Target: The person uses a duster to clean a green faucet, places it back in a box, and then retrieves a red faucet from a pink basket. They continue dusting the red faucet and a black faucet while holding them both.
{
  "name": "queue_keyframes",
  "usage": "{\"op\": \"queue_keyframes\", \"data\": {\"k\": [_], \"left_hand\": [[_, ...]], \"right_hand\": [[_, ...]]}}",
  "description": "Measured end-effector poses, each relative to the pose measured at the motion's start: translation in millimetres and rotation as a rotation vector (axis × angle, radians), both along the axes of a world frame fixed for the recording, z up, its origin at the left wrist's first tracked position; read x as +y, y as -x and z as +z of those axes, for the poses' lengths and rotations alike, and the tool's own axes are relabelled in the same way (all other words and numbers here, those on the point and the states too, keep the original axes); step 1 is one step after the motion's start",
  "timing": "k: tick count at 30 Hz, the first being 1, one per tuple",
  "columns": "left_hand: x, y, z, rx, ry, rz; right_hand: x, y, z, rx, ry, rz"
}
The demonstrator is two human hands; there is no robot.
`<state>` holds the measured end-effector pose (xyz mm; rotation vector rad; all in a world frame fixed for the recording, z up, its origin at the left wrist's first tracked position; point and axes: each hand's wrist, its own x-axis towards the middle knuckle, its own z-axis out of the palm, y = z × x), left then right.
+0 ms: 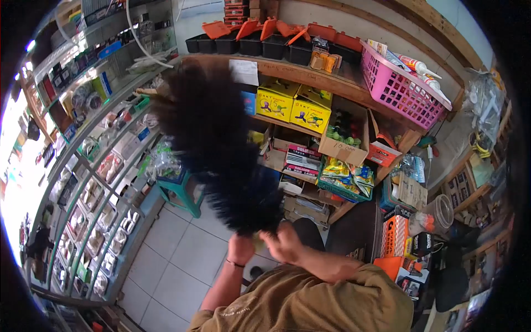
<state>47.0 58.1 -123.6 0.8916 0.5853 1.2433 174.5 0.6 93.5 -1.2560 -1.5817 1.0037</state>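
A large dark fluffy duster (221,149) stands up in front of me, its bushy head reaching up toward the wooden shelf. My left hand (241,249) is closed at its lower end, a dark band on the wrist. Close beside it on the right, my right hand (283,243) is also closed at the base of the duster. Most of the handle is hidden by the hands; only a small yellowish bit shows between them.
Glass display shelves (94,166) curve along the left. A green stool (185,193) stands on the tiled floor (171,265). Ahead, a wooden shelf (321,77) bears black bins (246,45) and a pink basket (406,86); yellow boxes (276,99) sit below. Orange boxes (394,232) are stacked at right.
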Motion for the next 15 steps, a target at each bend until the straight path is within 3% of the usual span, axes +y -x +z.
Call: {"op": "queue_keyframes", "data": {"k": [1,2,4,6,8,9,10,11,12,13,14,15], "left_hand": [[1,11,32,-0.282,0.213,-0.111],[0,22,69,-0.567,0.419,-0.223],[7,33,84,-0.519,0.296,-0.113],[19,46,69,-0.588,0.183,-0.099],[16,49,118,-0.626,0.237,-0.2],[21,42,124,-0.509,0.208,-0.055],[21,31,132,-0.545,0.372,0.172],[23,34,134,-0.577,0.28,-0.003],[25,37,135,-0.605,0.184,-0.176],[27,35,137,-0.571,0.166,-0.161],[32,21,141,-0.673,0.501,0.207],[39,25,130,-0.656,0.27,-0.038]], "right_hand": [[6,-10,-5,-0.062,-0.211,-0.017],[3,-22,8,-0.055,-0.031,0.014],[-8,-40,38,-0.278,0.218,0.093],[-26,-60,16,-0.577,0.137,0.22],[-40,-84,-29,-0.363,0.215,0.347],[-46,-85,-34,-0.37,0.215,0.358],[-52,-86,-36,-0.23,0.449,0.188],[-54,-87,-34,-0.089,0.677,0.01],[-57,-75,0,-0.143,0.845,-0.092],[-60,-86,-14,-0.26,0.75,0.046],[-65,-95,-30,-0.369,0.649,0.182],[-70,-96,-27,-0.357,0.461,0.248]]}}
